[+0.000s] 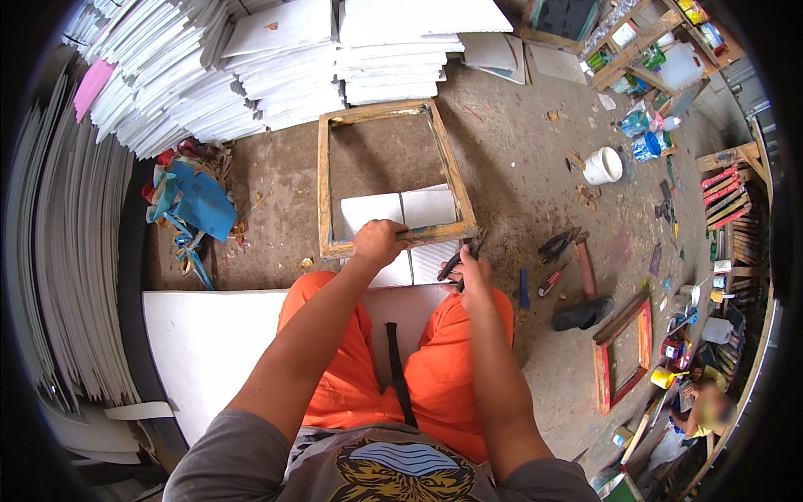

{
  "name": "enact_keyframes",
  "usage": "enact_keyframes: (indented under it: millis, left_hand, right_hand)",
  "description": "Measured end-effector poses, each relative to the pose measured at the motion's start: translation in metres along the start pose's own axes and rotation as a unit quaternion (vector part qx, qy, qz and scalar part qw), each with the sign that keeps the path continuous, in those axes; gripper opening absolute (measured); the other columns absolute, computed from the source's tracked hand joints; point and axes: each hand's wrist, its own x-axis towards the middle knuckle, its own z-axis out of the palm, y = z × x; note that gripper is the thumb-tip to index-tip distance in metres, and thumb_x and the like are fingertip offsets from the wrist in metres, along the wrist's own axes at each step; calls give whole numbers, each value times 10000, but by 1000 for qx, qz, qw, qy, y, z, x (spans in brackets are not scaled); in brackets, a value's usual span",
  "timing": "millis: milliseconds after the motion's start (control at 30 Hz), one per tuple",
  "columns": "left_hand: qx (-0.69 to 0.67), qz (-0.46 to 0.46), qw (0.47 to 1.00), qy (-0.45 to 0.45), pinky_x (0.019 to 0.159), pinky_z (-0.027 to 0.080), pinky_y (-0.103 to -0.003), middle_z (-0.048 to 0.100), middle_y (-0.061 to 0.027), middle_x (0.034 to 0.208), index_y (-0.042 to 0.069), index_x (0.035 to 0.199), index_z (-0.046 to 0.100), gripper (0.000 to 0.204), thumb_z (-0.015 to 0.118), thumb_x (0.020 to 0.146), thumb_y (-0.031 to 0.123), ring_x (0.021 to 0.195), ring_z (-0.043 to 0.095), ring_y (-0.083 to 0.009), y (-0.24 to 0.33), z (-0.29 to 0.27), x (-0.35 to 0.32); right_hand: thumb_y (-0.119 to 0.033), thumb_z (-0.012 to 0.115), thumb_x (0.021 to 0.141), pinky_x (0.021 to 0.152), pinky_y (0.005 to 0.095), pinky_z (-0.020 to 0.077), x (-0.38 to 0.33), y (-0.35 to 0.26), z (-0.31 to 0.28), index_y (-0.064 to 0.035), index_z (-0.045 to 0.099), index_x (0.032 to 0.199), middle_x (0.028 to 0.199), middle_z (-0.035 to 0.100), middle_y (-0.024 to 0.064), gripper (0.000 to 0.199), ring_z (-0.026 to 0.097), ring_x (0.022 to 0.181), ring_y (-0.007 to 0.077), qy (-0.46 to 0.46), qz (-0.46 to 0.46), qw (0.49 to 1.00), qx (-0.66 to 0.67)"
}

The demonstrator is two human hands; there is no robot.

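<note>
A worn wooden frame [324, 180] stands tilted in front of my knees, over a white bundle [368, 209] with a dark strap down its middle. My left hand [382, 242] is closed round the frame's near bar. At the right end of that bar, my right hand [475, 272] is closed on black-handled pliers [450, 266]. The jaws of the pliers are close to the frame's near right corner; whether they touch it I cannot tell.
Tall stacks of white sheets [284, 75] stand at the back and left. Blue and red scraps [196, 201] lie left. On the floor at right are a hammer [585, 268], another pair of pliers [554, 245], a red-edged frame [623, 356] and a white bucket [602, 166]. Someone [707, 407] is at far right.
</note>
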Motion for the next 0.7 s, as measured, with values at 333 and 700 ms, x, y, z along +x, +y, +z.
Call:
enact_keyframes:
  millis: [333, 700]
  left_hand:
    - [-20, 4, 1000, 8, 883, 569, -433, 763, -119, 1008, 183, 1107, 792, 441, 838, 758, 449, 954, 721, -326, -2, 0, 0]
    - [-38, -3, 999, 2, 877, 565, -437, 760, -120, 1024, 179, 1098, 795, 432, 838, 755, 438, 956, 718, -329, -4, 2, 0]
  right_hand:
    - [-478, 506, 1052, 672, 417, 578, -18, -13, 23, -77, 601, 1188, 1066, 739, 174, 434, 745, 876, 274, -257, 112, 948, -149]
    - [-532, 425, 1059, 776, 468, 545, 5, -20, 22, -102, 607, 1246, 1127, 721, 180, 503, 721, 988, 310, -312, 196, 929, -28]
